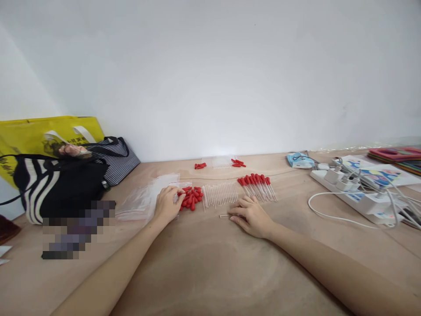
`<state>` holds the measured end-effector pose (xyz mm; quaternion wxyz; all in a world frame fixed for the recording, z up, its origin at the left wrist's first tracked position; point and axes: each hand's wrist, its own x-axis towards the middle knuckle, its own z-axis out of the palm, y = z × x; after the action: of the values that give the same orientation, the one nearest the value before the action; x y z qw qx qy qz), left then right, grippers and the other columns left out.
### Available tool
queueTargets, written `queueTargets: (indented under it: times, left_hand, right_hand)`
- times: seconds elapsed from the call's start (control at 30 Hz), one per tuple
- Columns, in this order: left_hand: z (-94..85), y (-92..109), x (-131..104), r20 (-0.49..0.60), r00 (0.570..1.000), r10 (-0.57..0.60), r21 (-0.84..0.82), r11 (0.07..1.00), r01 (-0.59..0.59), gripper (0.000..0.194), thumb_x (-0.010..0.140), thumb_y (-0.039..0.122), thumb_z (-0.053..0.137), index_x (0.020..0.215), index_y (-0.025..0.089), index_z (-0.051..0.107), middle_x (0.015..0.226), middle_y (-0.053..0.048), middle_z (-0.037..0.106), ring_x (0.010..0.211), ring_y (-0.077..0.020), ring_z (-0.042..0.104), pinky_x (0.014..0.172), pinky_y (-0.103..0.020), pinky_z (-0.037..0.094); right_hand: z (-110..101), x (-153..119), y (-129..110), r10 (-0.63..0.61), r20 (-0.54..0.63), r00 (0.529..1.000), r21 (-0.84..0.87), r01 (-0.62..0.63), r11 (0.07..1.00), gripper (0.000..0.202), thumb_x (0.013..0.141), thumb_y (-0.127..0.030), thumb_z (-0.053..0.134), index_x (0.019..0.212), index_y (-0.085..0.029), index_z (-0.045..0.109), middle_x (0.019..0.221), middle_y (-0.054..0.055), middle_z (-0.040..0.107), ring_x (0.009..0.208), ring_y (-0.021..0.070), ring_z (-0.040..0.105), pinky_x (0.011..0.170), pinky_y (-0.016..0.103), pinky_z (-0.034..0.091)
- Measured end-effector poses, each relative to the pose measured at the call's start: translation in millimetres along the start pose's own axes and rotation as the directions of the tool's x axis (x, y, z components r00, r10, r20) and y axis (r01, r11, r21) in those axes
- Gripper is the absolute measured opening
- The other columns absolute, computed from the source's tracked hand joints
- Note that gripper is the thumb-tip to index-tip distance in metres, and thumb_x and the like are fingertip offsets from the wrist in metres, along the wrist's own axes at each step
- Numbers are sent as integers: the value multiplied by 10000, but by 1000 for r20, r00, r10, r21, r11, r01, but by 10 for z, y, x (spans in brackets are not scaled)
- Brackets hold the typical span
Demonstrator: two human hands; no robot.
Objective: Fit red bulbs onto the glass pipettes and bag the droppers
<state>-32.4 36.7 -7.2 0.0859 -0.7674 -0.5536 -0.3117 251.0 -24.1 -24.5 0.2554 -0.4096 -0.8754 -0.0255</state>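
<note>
My left hand (pixel 169 202) reaches in at the left edge of a pile of red rubber bulbs (pixel 193 197), its thumb and forefinger closed on one of them. My right hand (pixel 251 217) is closed around a thin clear dropper tube (pixel 224 215), whose end sticks out to the left of the fingers. Between the hands and slightly beyond them lies a row of clear dropper tubes (pixel 219 194) side by side. Just past my right hand is a row of droppers with red bulbs fitted (pixel 257 186), bulb ends pointing away.
Clear zip bags (pixel 144 199) lie left of the pile. Near the wall sit small groups of red bulbs (pixel 200 166) and more tubes (pixel 221 162). A white power strip (pixel 353 197) with cables and a blue mask (pixel 300 160) are right; a black bag (pixel 62 186) is left.
</note>
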Motion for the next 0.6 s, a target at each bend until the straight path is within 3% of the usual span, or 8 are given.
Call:
queueTargets:
  times: [0.23, 0.33, 0.47, 0.53, 0.6]
  left_hand:
    - [-99, 157, -11, -124, 984, 128, 44, 991, -124, 122, 819, 215, 412, 812, 176, 528, 815, -65, 600, 819, -234, 528, 746, -365, 408]
    - [-123, 353, -83, -156, 951, 265, 40, 964, -262, 146, 847, 202, 380, 844, 165, 522, 823, -73, 599, 814, -224, 532, 767, -366, 408]
    - [-55, 669, -257, -36, 868, 496, -66, 865, -497, 139, 861, 197, 405, 822, 165, 534, 769, -53, 604, 763, -196, 535, 763, -352, 414]
    - [-4, 772, -337, 48, 853, 519, -159, 848, -506, 116, 854, 216, 435, 849, 171, 542, 764, -45, 606, 738, -188, 541, 735, -347, 429]
    - [32, 810, -385, 108, 878, 466, -257, 867, -428, 137, 831, 250, 486, 929, 174, 544, 787, -49, 606, 755, -191, 548, 711, -342, 450]
  right_hand:
    - [35, -17, 14, -26, -38, 999, 27, 27, 999, 180, 824, -288, 503, 898, -259, 664, 856, 31, 617, 820, 157, 487, 716, 311, 337]
    - [49, -16, 28, -22, -44, 999, 77, 25, 997, 182, 823, -286, 504, 895, -259, 669, 855, 33, 617, 819, 159, 489, 720, 312, 358]
    - [76, -18, 47, -21, -60, 998, 137, 29, 990, 178, 817, -285, 512, 883, -256, 675, 908, 43, 615, 835, 167, 496, 727, 320, 387]
    - [83, -22, 57, -23, -61, 998, 142, 31, 989, 182, 816, -285, 513, 893, -254, 674, 944, 49, 611, 845, 169, 499, 733, 325, 399]
    - [84, -27, 66, -27, -55, 998, 135, 34, 990, 187, 816, -284, 513, 912, -255, 670, 961, 50, 610, 855, 169, 500, 741, 326, 407]
